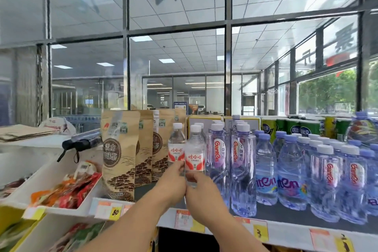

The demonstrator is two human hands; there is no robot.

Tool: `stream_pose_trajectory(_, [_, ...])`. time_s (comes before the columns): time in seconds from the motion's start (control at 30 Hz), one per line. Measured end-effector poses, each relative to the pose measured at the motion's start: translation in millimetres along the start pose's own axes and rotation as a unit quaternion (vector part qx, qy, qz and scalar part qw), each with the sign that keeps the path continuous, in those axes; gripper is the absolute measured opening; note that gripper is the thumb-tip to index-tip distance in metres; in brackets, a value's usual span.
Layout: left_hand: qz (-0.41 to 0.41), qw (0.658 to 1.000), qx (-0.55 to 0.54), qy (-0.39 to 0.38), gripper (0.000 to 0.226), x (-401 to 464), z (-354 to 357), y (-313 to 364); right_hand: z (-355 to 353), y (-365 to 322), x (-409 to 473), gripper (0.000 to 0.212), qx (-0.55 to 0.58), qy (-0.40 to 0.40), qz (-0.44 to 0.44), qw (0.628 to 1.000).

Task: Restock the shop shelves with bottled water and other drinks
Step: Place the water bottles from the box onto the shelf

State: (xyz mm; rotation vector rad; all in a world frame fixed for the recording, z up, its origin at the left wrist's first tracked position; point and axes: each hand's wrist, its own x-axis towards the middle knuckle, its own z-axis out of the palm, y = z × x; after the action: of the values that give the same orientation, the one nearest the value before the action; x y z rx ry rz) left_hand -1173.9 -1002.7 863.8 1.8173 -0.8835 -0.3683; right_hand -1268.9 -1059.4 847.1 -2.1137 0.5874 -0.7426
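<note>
Hands (pixel 173 178) (pixel 201 187) both pinching the small clear red-labelled water bottle (pixel 195 149), so I'd slide it back beside its twin (pixel 176 145), label forward.

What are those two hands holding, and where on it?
Both the left hand and right hand pinch the front red-labelled water bottle by its lower body, below the label.

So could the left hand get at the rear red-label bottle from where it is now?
Probably yes. The left hand sits just below the rear bottle, with nothing between them; the tea bags stand clear to the left. It would have to let go of the front bottle first.
</note>
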Motion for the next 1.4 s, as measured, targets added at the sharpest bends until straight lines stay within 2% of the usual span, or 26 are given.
stream_pose_trajectory(0.17, [0.016, 1.0, -0.017, -0.004, 0.071, -6, 0, -3, 1, 13, -4, 0.033, -0.003, 0.027, 0.005, 1.0])
stream_pose_trajectory(0.33, [0.051, 0.995, -0.001, 0.081, 0.042, -32, -18, 0, 5, 4, -8, 0.015, 0.015, 0.039, 0.001, 0.999])
stream_pose_trajectory(0.4, [0.063, 0.993, -0.004, 0.099, 0.031, -48, -34, -1, 16, -7, -10, 0.014, 0.006, 0.028, -0.01, 1.0])
stream_pose_trajectory(0.53, [0.048, 0.992, 0.059, 0.103, 0.021, -92, -74, -30, 58, -31, -22, 0.017, -0.009, -0.035, -0.034, 0.999])
stream_pose_trajectory(0.6, [0.026, 0.989, 0.11, 0.096, 0.018, -117, -98, -56, 91, -38, -33, 0.016, -0.051, -0.105, -0.036, 0.992])
stream_pose_trajectory(0.67, [-0.021, 0.983, 0.174, 0.056, 0.019, -141, -123, -89, 131, -42, -46, 0.018, -0.112, -0.201, -0.036, 0.972])
stream_pose_trajectory(0.77, [-0.118, 0.967, 0.222, -0.03, 0.023, -175, -159, -154, 204, -40, -72, 0.026, -0.209, -0.33, -0.046, 0.92])
stream_pose_trajectory(0.83, [-0.185, 0.952, 0.227, -0.089, 0.028, -199, -177, -209, 255, -30, -97, 0.022, -0.253, -0.401, -0.055, 0.879])
stream_pose_trajectory(0.97, [-0.273, 0.923, 0.241, -0.12, 0.017, -248, -200, -324, 358, 15, -150, 0.03, -0.316, -0.518, -0.039, 0.794])
stream_pose_trajectory(1.1, [-0.381, 0.895, 0.206, -0.109, 0.043, -300, -198, -458, 451, 86, -208, 0.031, -0.34, -0.581, -0.015, 0.74])
stream_pose_trajectory(1.17, [-0.438, 0.876, 0.173, -0.107, 0.038, -331, -183, -520, 497, 135, -243, 0.016, -0.334, -0.605, 0.007, 0.723])
stream_pose_trajectory(1.2, [-0.464, 0.865, 0.157, -0.112, 0.036, -345, -172, -551, 523, 167, -261, 0.016, -0.337, -0.616, 0.015, 0.712])
stream_pose_trajectory(1.27, [-0.501, 0.847, 0.129, -0.122, 0.036, -372, -144, -615, 569, 228, -297, 0.023, -0.35, -0.641, 0.028, 0.683])
stream_pose_trajectory(1.4, [-0.552, 0.817, 0.108, -0.127, 0.027, -417, -86, -736, 644, 335, -354, 0.037, -0.357, -0.667, 0.045, 0.652])
